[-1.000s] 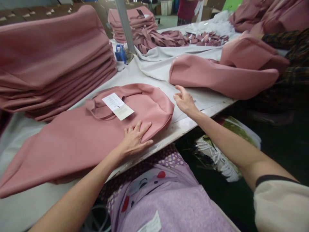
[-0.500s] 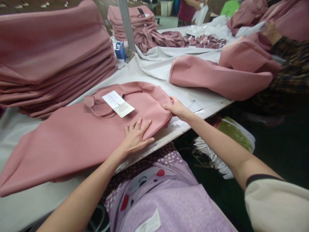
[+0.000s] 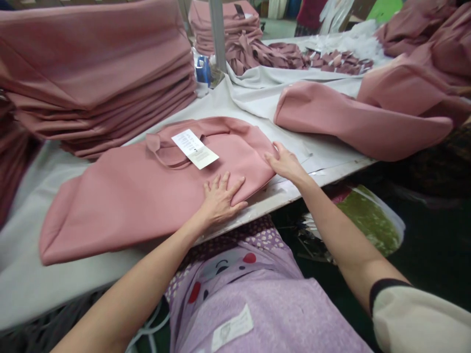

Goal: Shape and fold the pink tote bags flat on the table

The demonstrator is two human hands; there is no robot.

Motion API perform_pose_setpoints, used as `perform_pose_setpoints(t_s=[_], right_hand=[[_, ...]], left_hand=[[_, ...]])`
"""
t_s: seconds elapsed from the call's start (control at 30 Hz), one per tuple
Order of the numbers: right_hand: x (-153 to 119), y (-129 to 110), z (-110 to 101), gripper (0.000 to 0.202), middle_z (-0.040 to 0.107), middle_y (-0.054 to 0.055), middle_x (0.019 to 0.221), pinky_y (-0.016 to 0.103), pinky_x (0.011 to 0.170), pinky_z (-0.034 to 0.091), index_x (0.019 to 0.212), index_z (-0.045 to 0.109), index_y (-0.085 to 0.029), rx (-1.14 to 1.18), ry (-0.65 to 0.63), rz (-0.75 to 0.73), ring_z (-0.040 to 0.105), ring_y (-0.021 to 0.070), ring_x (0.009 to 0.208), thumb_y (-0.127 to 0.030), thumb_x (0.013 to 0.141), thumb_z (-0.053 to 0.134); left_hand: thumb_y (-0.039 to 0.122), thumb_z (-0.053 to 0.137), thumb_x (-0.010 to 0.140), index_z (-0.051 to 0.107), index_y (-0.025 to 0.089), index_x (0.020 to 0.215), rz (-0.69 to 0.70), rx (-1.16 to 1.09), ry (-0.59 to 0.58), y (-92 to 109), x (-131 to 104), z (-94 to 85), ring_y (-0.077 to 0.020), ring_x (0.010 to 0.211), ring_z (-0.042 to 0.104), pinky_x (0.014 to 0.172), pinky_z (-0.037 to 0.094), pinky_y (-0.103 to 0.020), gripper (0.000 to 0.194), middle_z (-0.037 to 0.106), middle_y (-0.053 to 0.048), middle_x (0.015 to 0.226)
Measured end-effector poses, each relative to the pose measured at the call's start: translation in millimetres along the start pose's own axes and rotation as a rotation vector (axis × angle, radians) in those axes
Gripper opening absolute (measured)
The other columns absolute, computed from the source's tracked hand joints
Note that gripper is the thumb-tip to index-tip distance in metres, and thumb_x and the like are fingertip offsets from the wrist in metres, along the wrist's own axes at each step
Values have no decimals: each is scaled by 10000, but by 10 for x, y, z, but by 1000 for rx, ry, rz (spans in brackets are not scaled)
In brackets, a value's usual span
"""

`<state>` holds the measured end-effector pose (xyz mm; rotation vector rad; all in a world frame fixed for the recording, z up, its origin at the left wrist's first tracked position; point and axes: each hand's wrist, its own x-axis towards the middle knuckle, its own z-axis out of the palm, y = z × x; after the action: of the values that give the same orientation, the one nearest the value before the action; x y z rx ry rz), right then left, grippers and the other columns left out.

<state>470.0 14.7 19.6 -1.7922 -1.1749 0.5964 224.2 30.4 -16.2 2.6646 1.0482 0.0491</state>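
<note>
A pink bag (image 3: 140, 196) lies flat on the table in front of me, a strap handle (image 3: 162, 159) folded on its upper side. Over that handle rests a white paper tag (image 3: 195, 148) with small print. My left hand (image 3: 222, 198) is pressed flat on the bag near its front edge, fingers spread. At the bag's rounded right end, my right hand (image 3: 285, 163) pinches the rim between thumb and fingers; the undersides of those fingers are hidden.
A tall stack of pink bags (image 3: 110, 83) stands at the left. Another pink bag (image 3: 353, 122) lies to the right. Behind are a metal post (image 3: 218, 39), a heap of pink straps (image 3: 265, 55) and a blue object (image 3: 203, 70). The table edge (image 3: 294, 193) runs close before me.
The view has turned slightly left, so things appear shifted right. Both hands keep their places on the bag. The co-worker's hand and most of the checked sleeve at the right have left the view.
</note>
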Motion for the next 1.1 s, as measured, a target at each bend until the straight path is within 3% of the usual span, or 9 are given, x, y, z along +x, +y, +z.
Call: perform_pose_setpoints(t_s=[0.1,0.17,0.3,0.4,0.5,0.63,0.8,0.93,1.1], right_hand=[[-31,-356,95,623,286,168,1500,697,1070,79,1403,410,-212,-517,77,-275,135,423,1403,-553,888,499],[-29,-389,265,629,178,166,1547,721,1048,34,1445,361,-217,-736,36,-379,66,425,1415,-579,931,396],[129,-52,632,666,214,219,1532,744,1016,59,1483,301,-215,-937,-176,-267,138,455,1393,-593,937,345],[305,141,728,713,219,215,1533,759,991,91,1495,259,-264,-977,-230,-241,149,477,1384,-672,912,301],[402,99,639,745,243,222,1521,781,960,109,1491,268,-279,-998,-309,-214,179,502,1363,-717,889,295],[447,-50,541,720,304,225,1487,770,953,142,1486,288,-279,-1029,-373,-216,239,504,1332,-691,896,323],[385,-8,560,555,524,208,1297,707,919,268,1383,457,-255,-1014,-237,-332,419,447,1200,-568,937,352],[249,104,578,424,574,162,1259,563,994,312,1270,532,-183,-799,49,-385,427,324,1231,-379,970,307],[241,191,594,634,366,208,1463,510,1029,320,1430,349,-111,-728,240,-264,340,347,1315,-459,905,420]], left_hand=[[700,447,843,209,415,1479,5,-28,16,-13,-14,-3,-455,1419,106,1041,123,-727,736,126,-166,1574],[717,450,832,211,418,1478,5,-46,4,4,-28,-10,-460,1421,86,1041,106,-734,751,119,-167,1576],[747,380,842,203,395,1487,-13,-93,-69,-7,21,-94,-438,1432,60,1061,88,-721,756,107,-149,1586],[696,314,898,220,337,1495,17,-140,-195,-129,21,-346,-388,1436,122,1104,139,-647,703,157,-145,1578],[660,274,927,307,325,1468,22,-63,-265,-381,-210,-754,-363,1392,262,1098,191,-630,637,294,-121,1532],[673,274,914,390,340,1432,-211,295,-127,-1003,-801,-1078,-468,1360,252,1023,78,-767,627,404,-116,1468],[644,266,914,339,339,1462,-491,355,59,-1554,-1332,-744,-501,1393,120,974,78,-821,631,284,-86,1548],[522,233,959,379,264,1450,-557,325,261,-1522,-1432,-409,-390,1446,41,1073,16,-738,574,274,-76,1554],[487,230,965,416,245,1426,-538,307,279,-1535,-1427,-410,-345,1445,122,1124,22,-659,553,303,-94,1539]])
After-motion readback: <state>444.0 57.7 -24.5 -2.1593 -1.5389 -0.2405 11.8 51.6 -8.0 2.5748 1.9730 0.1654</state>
